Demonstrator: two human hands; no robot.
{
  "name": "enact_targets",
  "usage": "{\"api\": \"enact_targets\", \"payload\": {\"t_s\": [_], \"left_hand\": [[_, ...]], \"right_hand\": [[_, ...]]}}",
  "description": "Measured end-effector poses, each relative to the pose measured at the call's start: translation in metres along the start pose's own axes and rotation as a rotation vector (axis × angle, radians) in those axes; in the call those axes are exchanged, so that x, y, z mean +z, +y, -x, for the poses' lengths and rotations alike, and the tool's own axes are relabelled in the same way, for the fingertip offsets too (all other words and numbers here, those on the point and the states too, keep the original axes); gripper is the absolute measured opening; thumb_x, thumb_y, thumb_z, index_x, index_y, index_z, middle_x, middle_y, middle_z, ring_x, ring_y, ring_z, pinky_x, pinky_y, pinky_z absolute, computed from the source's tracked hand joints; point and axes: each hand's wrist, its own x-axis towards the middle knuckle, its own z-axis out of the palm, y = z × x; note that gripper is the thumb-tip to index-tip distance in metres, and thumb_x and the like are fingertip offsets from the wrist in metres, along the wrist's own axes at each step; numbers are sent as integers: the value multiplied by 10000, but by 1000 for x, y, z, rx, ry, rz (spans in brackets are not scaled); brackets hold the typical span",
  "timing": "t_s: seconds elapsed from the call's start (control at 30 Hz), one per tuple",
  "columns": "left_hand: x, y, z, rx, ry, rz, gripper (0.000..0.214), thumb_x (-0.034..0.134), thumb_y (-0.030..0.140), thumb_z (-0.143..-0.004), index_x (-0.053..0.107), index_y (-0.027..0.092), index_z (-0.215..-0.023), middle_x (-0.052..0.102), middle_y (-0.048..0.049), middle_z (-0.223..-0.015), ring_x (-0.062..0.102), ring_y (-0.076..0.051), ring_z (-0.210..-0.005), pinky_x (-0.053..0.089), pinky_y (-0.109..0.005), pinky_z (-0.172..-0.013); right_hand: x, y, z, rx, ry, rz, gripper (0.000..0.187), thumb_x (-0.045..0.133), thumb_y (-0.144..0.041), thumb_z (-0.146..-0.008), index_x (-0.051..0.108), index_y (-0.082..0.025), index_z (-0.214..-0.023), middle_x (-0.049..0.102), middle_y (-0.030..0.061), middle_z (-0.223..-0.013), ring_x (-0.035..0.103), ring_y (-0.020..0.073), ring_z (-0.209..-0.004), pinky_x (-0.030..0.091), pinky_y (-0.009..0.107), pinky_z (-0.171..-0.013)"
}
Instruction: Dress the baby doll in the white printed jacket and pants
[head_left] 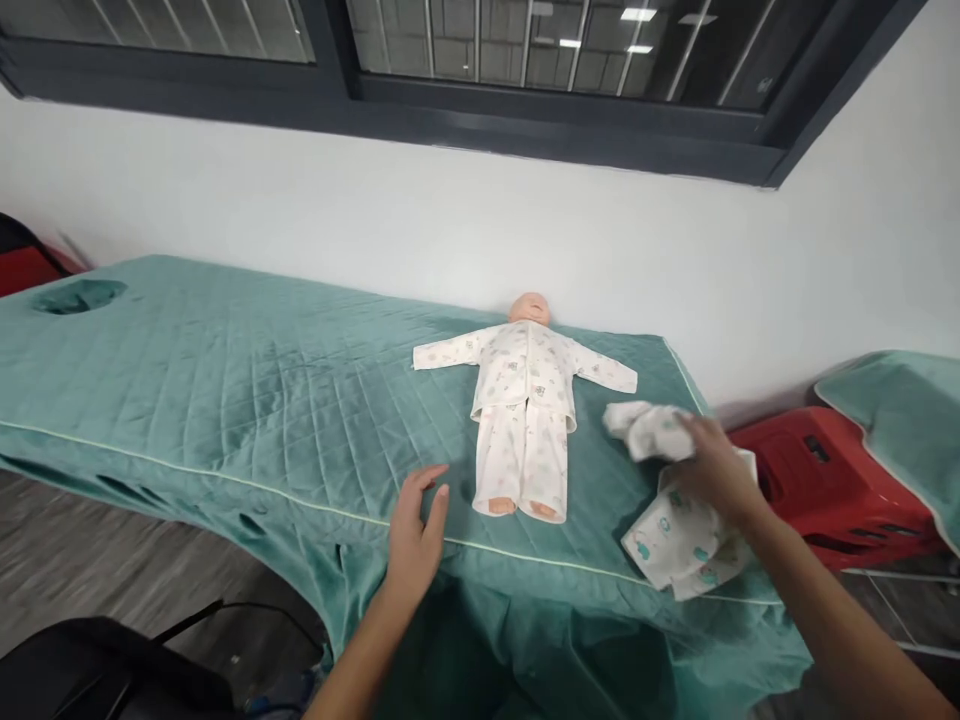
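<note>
A baby doll [531, 306] lies on its back on the green quilted bed cover, its head toward the wall. It wears a white printed long-sleeved top [517, 360] and matching trousers [501, 450]. My left hand [417, 525] is at the front edge of the bed, left of the doll's feet, with thumb and fingers apart and nothing in it. My right hand [709, 465] is closed on a crumpled white cloth [649, 430], blurred by motion; its exact kind is unclear. Below that hand lies a folded white cloth with green print [679, 545].
The green-covered bed [300, 400] has a face hole [81, 296] at its far left. A red plastic chair or stool [840, 480] and another green cover [911, 410] stand at right. A dark-framed window [390, 110] is above the wall. A black object [112, 670] sits lower left.
</note>
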Motion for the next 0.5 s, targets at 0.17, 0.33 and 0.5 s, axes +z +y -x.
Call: {"api": "enact_targets", "payload": {"t_s": [0.17, 0.33, 0.5], "left_hand": [[20, -1, -38, 55, 68, 2, 255, 506, 364, -954, 642, 221, -1116, 662, -81, -1173, 599, -227, -1158, 463, -420, -1051], [56, 16, -117, 137, 89, 49, 266, 479, 318, -960, 634, 230, -1157, 651, -79, -1203, 595, -219, -1155, 476, -396, -1030], [119, 39, -223, 272, -76, 27, 285, 488, 198, -903, 653, 197, -1136, 665, -82, -1221, 582, -218, -1199, 442, -404, -1083]], "right_hand": [[19, -18, 37, 85, -21, 91, 636, 490, -205, -869, 366, -209, -1493, 370, 192, -1522, 422, 380, -1369, 452, 572, -1020], [-6, -93, 42, 153, 232, -33, 566, 464, -261, -922, 377, -269, -1482, 416, 151, -1491, 454, 374, -1337, 430, 589, -1044], [22, -160, -72, 46, 308, -572, 436, 506, -325, -928, 487, -226, -1351, 519, 136, -1369, 489, 276, -1298, 446, 497, -1052]]}}
